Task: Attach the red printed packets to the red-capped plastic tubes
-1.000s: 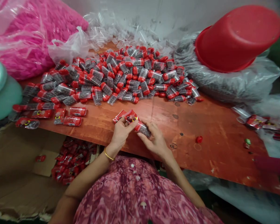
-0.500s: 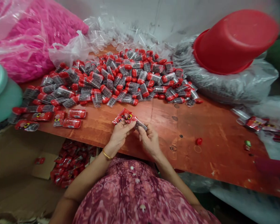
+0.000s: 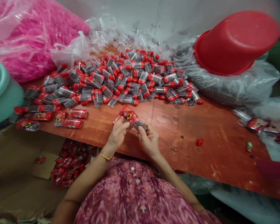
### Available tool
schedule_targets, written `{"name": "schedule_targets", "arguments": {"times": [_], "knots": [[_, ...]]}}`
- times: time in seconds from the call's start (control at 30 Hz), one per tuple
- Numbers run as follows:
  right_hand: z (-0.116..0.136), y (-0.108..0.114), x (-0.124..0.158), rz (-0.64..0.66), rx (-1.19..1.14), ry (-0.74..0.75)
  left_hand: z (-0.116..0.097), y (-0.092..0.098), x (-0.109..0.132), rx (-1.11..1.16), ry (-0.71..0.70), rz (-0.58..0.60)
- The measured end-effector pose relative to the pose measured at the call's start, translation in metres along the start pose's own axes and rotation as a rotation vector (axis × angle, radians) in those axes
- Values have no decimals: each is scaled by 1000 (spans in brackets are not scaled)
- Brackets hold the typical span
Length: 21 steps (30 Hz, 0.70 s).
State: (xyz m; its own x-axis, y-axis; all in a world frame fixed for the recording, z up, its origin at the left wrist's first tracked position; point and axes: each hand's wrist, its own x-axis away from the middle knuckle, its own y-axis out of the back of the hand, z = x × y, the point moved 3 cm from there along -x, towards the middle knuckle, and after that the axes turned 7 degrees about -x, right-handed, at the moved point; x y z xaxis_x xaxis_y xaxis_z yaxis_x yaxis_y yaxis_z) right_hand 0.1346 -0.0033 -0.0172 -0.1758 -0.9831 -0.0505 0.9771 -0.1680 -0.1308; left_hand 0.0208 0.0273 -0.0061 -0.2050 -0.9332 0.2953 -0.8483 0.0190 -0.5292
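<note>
Near the table's front edge, my left hand [image 3: 118, 132] is closed, its fingers and thumb pinching a red printed plastic sleeve [image 3: 128, 114]. My right hand [image 3: 149, 138] grips a small clear tube [image 3: 140, 125] with dark contents, tilted toward the sleeve. The tube's upper end meets the sleeve's lower right side; I cannot tell how far it is inside. Just beyond my hands spreads a heap of similar red-capped tubes [image 3: 124, 77]. Several red-sleeved tubes [image 3: 72, 123] lie at the left front of the table.
Red-wrapped pieces fill a spot below the table's [image 3: 163, 155] left edge, by cardboard [image 3: 11, 174]. A red bucket [image 3: 235, 43] rests upside down on a plastic bag [image 3: 226, 88]. A pink-filled bag [image 3: 37, 37] and a teal tub [image 3: 7, 93] stand left. A red cap [image 3: 200, 142] lies right.
My left fingers have shifted slightly left and down along the sleeve, and its printed face shows more. My right hand stays on the tube, nearly in place.
</note>
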Motion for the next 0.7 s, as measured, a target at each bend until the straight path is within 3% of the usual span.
{"name": "schedule_targets", "arguments": {"times": [0.13,0.23,0.33,0.53,0.63,0.7], "knots": [[-2,-2,5,-13,114,80,0,-7,-9,-42,75,-73],[-5,-4,6,-22,-10,-46,9,-10,-9,-56,43,-81],[-7,-9,6,60,-152,-176,13,-8,-6,-104,12,-43],[0,1,3,27,173,121,1,-7,-9,-80,-5,7],[0,3,5,55,285,151,-1,-7,-13,-118,-6,-16],[-1,1,7,43,226,111,0,-7,-13,-175,1,-20]]}}
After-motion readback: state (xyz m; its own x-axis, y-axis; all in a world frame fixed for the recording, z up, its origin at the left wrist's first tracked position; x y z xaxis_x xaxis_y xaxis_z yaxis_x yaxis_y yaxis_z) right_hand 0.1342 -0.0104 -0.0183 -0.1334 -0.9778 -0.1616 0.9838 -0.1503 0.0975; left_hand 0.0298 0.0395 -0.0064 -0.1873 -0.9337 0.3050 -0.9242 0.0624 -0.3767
